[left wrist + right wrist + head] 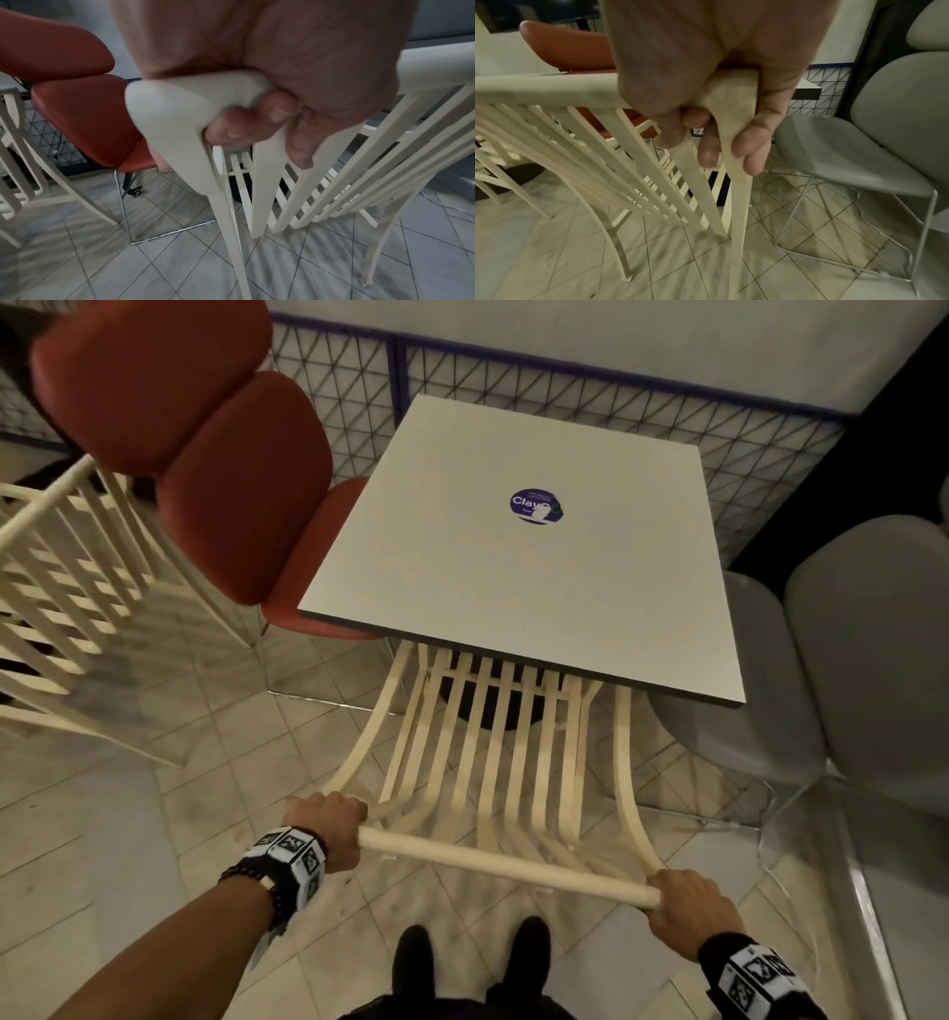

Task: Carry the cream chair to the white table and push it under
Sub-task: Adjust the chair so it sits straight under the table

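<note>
Left hand [328, 819]: wrapped round left end of top rail.
Right hand [685, 898]: wrapped round right end.
Cream chair [493, 742]: seat partly under white table [513, 567], back sticking out.
Snag risk: dark pedestal [493, 706] ahead, likely blocking legs.
Side risk: red chair [246, 505], grey chair [744, 711] close; skewed push could clip either.

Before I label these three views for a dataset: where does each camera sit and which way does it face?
Head: worn on the head, looks down at the white table, the cream chair, both hands, forearms, shoes.
Left wrist: along the left hand gripping the top rail's left corner; red chair beyond.
Right wrist: along the right hand gripping the right corner; grey chair beyond.
Shared: all show the cream chair's slats over tiled floor.
</note>
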{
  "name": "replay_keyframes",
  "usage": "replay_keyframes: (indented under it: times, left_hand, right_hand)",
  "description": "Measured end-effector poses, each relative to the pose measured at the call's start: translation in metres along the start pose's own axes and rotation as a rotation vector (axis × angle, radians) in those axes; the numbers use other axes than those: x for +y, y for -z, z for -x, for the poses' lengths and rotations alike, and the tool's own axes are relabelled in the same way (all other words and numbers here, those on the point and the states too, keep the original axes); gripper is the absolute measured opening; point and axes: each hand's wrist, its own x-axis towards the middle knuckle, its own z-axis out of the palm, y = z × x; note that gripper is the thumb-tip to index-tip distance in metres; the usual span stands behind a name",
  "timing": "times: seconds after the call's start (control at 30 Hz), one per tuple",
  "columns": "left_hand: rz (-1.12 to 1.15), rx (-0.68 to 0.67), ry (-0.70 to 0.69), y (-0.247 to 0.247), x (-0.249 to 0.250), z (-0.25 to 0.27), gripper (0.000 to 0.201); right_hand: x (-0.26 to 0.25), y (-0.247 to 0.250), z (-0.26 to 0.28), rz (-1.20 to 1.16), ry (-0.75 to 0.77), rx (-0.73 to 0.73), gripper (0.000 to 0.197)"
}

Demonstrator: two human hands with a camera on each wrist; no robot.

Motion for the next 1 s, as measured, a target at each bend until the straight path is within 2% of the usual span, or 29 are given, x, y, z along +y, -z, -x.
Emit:
replay_keyframes:
  times: [0.13,0.47,0.63,0.77,1.0]
  left_hand:
    - [-0.004,0.009,-0.023,-0.003,0.007,-0.004,0.045]
    - [0.026,0.084,0.01,0.029,0.0,-0.038,0.037]
    - [0.023,0.109,0.013,0.023,0.0,-0.039,0.038]
    - [0.008,0.112,0.003,0.013,-0.007,-0.042,0.036]
    - [0.005,0.114,0.008,0.014,-0.006,-0.035,0.035]
  right_hand:
    - [0.007,0.003,-0.005,0.013,-0.028,-0.025,0.006]
    - [-0.012,0.034,-0.048,0.003,-0.059,0.073,0.028]
    - [-0.012,0.031,-0.047,0.008,-0.094,0.077,0.028]
    - [-0.013,0.018,-0.042,0.006,-0.077,0.079,0.02]
    - [-0.014,0.019,-0.038,0.015,-0.053,0.103,0.019]
